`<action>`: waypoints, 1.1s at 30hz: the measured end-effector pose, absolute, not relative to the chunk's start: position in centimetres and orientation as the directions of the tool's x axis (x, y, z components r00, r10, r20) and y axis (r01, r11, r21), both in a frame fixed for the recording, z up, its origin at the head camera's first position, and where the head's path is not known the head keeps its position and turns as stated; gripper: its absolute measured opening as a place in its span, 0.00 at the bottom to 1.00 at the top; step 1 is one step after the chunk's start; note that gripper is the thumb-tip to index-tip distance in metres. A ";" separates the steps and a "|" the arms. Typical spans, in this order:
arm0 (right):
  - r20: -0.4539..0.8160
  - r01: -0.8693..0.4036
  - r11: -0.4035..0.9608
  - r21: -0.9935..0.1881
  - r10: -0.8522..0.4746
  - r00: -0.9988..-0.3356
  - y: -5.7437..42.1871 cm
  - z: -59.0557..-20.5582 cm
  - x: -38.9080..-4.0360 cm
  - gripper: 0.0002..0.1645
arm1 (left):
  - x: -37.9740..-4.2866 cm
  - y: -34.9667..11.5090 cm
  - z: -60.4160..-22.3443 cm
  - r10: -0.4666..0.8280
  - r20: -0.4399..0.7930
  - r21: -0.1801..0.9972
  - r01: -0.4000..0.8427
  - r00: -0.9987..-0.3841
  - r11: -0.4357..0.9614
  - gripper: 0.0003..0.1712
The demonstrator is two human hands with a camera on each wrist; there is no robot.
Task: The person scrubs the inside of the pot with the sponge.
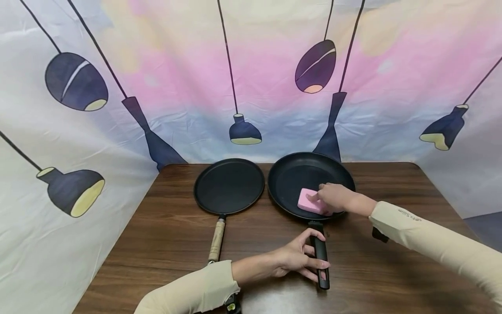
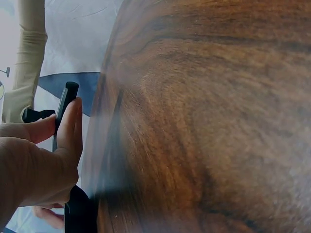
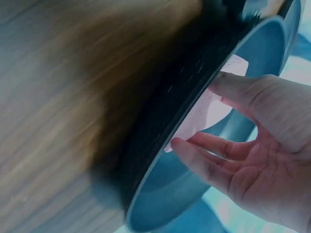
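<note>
A black frying pan (image 1: 292, 174) sits at the back right of the table, its black handle (image 1: 322, 250) pointing toward me. My left hand (image 1: 292, 258) grips that handle, thumb and fingers around its sides. Inside the pan, my right hand (image 1: 337, 197) holds a pink sponge (image 1: 307, 199) against the surface near the front right wall. The right wrist view shows the thumb and fingers of my right hand (image 3: 272, 141) pinching the sponge (image 3: 211, 109) just inside the pan's rim (image 3: 194, 102). In the left wrist view, the handle (image 2: 68, 99) stands between thumb and fingers.
Left of the frying pan lies a flat black crepe pan (image 1: 229, 186) with a wooden handle (image 1: 217, 240), its rim close to the frying pan's. Both rest on a brown wooden table (image 1: 157, 231). Behind hangs a cloth backdrop (image 1: 176, 65) printed with lamps.
</note>
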State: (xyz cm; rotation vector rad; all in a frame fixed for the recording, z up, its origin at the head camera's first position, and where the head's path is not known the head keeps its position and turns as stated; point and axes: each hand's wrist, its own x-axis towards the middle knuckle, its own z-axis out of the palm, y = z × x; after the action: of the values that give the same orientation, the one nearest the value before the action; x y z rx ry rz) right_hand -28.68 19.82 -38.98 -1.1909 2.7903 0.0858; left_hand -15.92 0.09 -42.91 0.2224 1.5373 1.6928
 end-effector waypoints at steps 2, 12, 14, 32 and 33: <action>-0.080 -0.746 0.665 0.021 -0.743 -0.665 18.8 -39.3 -28.6 0.30 | -15.9 0.1 -42.9 0.659 -0.381 0.892 -0.445 -0.649 0.077 0.28; -0.098 -0.710 0.704 -0.029 -0.709 -0.698 14.6 -39.8 -31.4 0.32 | -15.5 0.5 -42.9 0.657 -0.375 0.890 -0.452 -0.654 0.058 0.29; -0.139 -0.666 0.746 -0.034 -0.663 -0.736 14.1 -39.7 -32.5 0.35 | -15.4 0.5 -42.9 0.655 -0.377 0.889 -0.453 -0.654 0.060 0.29; -0.100 -0.482 0.876 0.033 -0.477 -0.873 19.4 -39.8 -37.9 0.26 | -15.6 0.5 -43.1 0.643 -0.377 0.892 -0.449 -0.667 0.057 0.29; -0.117 -0.487 0.873 0.014 -0.482 -0.868 19.8 -39.6 -37.8 0.25 | -15.7 0.4 -43.1 0.642 -0.377 0.892 -0.449 -0.668 0.056 0.29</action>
State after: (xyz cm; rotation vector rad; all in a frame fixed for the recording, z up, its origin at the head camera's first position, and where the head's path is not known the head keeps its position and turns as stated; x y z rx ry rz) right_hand -37.81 19.78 -39.62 -0.7612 2.9333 0.0655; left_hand -15.67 0.39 -43.12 0.2003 1.5356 1.7262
